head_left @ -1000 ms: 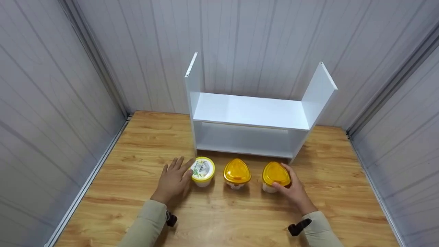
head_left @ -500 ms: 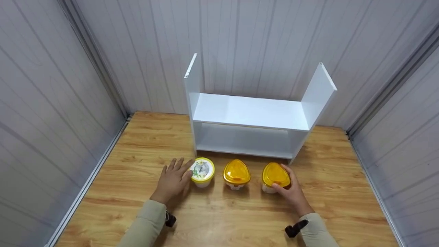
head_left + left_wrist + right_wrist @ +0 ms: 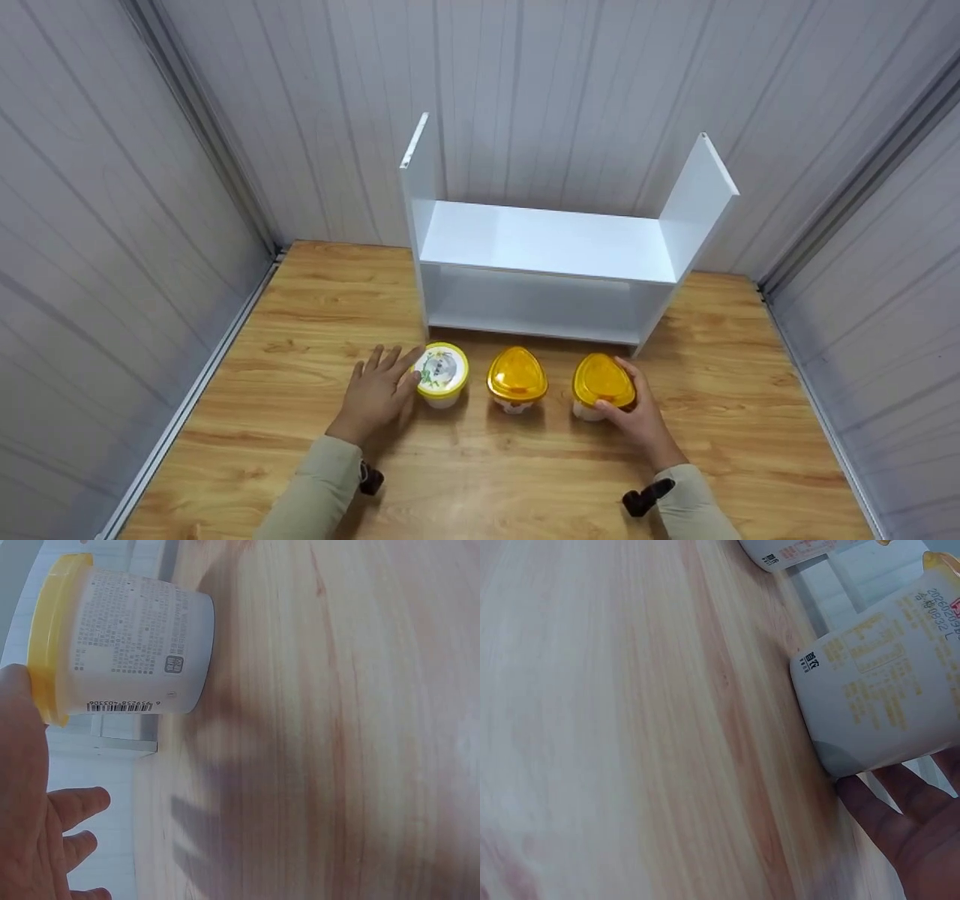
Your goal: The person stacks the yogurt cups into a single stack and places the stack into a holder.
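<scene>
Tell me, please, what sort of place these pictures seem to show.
It looks like a small enclosed booth, perhaps for work or recording, though its exact use can't be told. Panelled walls stand on three sides of a wood-grain surface, with a white shelf unit near the back.

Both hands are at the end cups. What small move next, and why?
I'd probably have the right hand lift the right-end cup slightly, straight up off the table. Its thumb and fingers bracket that cup, while the left hand only touches the round-lidded cup, fingers spread. The middle cup stands apart, so a knock seems unlikely.
</scene>
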### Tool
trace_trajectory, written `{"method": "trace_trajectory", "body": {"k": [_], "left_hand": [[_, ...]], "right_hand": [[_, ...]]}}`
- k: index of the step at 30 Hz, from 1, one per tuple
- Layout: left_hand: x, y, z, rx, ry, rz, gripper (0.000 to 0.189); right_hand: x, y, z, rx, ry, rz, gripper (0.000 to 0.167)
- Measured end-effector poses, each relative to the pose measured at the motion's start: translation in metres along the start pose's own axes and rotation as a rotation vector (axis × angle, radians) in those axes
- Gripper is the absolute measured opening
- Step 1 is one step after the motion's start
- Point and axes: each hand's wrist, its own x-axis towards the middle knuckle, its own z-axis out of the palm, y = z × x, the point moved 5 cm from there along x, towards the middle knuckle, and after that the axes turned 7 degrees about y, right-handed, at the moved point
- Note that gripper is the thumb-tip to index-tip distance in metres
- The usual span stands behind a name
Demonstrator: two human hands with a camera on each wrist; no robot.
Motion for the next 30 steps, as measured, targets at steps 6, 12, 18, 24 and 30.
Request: {"method": "trace_trajectory", "body": {"k": [6, 12, 18, 24, 30], "left_hand": [[0.0018, 0.0, -0.0027, 0.026, 0.006, -0.006, 0.053], [0.0033, 0.0024, -0.0026, 0.036, -0.01, -0.017, 0.054], [0.0006, 0.0027, -0.0003, 0.032, -0.027, -0.029, 0.053], [0.0012, 0.0019, -0.0005, 0.02, -0.037, -0.029, 0.053], [0.0034, 0.0005, 0.0004, 0.026, -0.041, -0.027, 0.052]], "right_hand": [[0.0035, 0.0019, 0.0012, 0.01, 0.001, -0.021, 0.083], [0.0013, 0.0023, 0.0004, 0.016, -0.001, -0.006, 0.083], [-0.0001, 0.0049, -0.0003, 0.01, -0.006, -0.001, 0.083], [0.0014, 0.0039, -0.0012, -0.004, 0.009, 0.003, 0.085], [0.0021, -0.0008, -0.0033, 0.0, 0.005, 0.004, 0.083]]}}
